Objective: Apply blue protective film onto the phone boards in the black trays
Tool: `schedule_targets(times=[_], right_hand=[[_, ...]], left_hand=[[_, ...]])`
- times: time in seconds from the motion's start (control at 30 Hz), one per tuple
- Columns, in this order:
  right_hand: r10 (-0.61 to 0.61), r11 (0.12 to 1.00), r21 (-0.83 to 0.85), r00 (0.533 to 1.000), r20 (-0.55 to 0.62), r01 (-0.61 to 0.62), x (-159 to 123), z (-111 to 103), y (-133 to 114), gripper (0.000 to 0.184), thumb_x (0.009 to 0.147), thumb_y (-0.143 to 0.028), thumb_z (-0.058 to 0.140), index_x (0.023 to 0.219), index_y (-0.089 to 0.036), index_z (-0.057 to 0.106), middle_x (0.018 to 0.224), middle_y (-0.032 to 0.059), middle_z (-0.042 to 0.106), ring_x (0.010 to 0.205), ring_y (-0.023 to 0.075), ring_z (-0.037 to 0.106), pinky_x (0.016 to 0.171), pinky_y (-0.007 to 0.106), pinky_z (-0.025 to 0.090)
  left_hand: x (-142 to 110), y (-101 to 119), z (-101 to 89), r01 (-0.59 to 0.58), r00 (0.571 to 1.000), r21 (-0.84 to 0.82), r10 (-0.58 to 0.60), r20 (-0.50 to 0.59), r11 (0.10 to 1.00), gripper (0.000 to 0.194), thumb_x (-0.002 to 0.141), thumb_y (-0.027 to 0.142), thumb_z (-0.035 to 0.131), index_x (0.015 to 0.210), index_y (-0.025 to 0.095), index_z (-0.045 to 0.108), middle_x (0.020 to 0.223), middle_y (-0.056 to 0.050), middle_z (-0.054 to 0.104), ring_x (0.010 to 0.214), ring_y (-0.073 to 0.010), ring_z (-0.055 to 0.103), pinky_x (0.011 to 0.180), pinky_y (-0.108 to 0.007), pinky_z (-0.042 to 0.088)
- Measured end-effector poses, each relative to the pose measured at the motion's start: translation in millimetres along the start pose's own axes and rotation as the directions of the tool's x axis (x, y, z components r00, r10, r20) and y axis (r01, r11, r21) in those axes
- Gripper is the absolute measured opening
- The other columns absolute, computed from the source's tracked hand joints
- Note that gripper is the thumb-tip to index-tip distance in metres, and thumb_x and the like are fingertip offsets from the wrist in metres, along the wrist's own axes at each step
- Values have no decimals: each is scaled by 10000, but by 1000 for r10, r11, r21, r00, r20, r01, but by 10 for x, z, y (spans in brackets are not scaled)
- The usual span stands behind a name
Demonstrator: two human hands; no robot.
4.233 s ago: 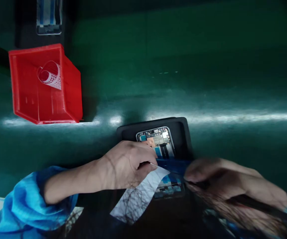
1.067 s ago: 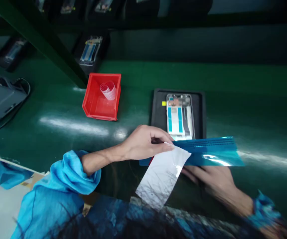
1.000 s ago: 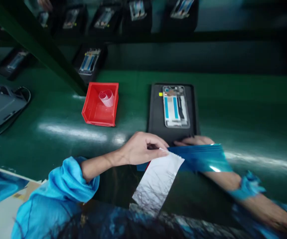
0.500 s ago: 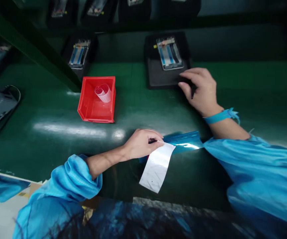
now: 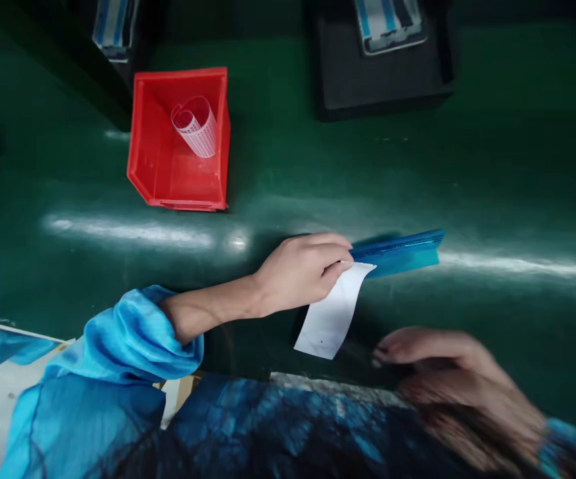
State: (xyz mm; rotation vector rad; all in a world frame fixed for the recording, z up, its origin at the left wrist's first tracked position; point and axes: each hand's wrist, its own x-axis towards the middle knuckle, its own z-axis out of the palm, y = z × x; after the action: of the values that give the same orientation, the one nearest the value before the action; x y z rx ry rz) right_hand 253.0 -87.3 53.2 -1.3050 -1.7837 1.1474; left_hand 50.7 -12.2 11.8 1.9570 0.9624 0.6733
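Note:
My left hand (image 5: pixel 302 273) is closed at the middle of the green bench, its thumb and fingers pinching a white paper strip (image 5: pixel 331 316) that hangs toward me. A stack of blue film sheets (image 5: pixel 398 255) sticks out to the right from under the same fingers. Their other ends are hidden by the hand. My right hand (image 5: pixel 447 366) is low at the right, near the bench's front edge and apart from the strip. Motion smears its fingers, so whether they hold anything does not show.
A red bin (image 5: pixel 141 146) with a curled, printed clear sheet (image 5: pixel 201 133) inside stands at the upper left. Behind, a black tray (image 5: pixel 368 86) carries a phone-like part (image 5: pixel 392 23). A dark green post (image 5: pixel 83 66) slants down beside the bin.
My right hand has left the black tray and come down toward me. My left hand keeps hold of the white strip and blue film. The view has tilted downward.

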Motion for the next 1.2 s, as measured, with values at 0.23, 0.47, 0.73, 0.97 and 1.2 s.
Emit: schedule_targets(times=[0.23, 0.47, 0.73, 0.97, 1.2], right_hand=[[-15, 993, 115, 994, 106, 3, -338, 391, 84, 195, 750, -102, 642, 792, -288, 604, 819, 7, 704, 738, 172, 727, 616, 223, 614], [4, 995, 99, 998, 70, -11, -346, 393, 110, 250, 715, -54, 670, 777, -279, 581, 830, 8, 704, 754, 175, 729, 644, 231, 618], [17, 995, 100, 996, 93, -27, -316, 379, 83, 145, 795, -131, 624, 782, -273, 599, 843, 20, 713, 781, 156, 730, 663, 184, 604], [48, 996, 77, 995, 86, -54, -314, 399, 57, 151, 769, -135, 647, 763, -279, 601, 830, 9, 722, 746, 161, 730, 644, 189, 605], [56, 996, 70, 995, 77, -62, -298, 412, 26, 133, 879, -254, 539, 754, -279, 578, 812, 19, 707, 736, 142, 721, 621, 176, 580]], left_hand=[[-28, -4, 10, -135, 991, 135, 135, 7, 982, 211, 911, 133, 471, 851, 165, 671, 1049, -45, 710, 957, -148, 684, 862, -244, 548], [-25, 26, -2, -121, 992, 191, 110, 66, 974, 238, 918, 154, 443, 843, 258, 644, 1070, -8, 697, 953, -157, 677, 856, -284, 585], [-32, 46, -6, -147, 987, 224, 127, 98, 963, 246, 920, 135, 418, 863, 221, 642, 1072, -29, 690, 926, -169, 680, 829, -298, 579], [-42, 45, 5, -168, 985, 262, 149, 90, 950, 244, 926, 123, 410, 879, 204, 635, 1069, -18, 690, 927, -143, 673, 828, -270, 564], [-43, 25, 16, -200, 980, 271, 190, 62, 942, 206, 921, 109, 442, 883, 159, 639, 1052, -24, 690, 907, -131, 672, 816, -246, 551]])
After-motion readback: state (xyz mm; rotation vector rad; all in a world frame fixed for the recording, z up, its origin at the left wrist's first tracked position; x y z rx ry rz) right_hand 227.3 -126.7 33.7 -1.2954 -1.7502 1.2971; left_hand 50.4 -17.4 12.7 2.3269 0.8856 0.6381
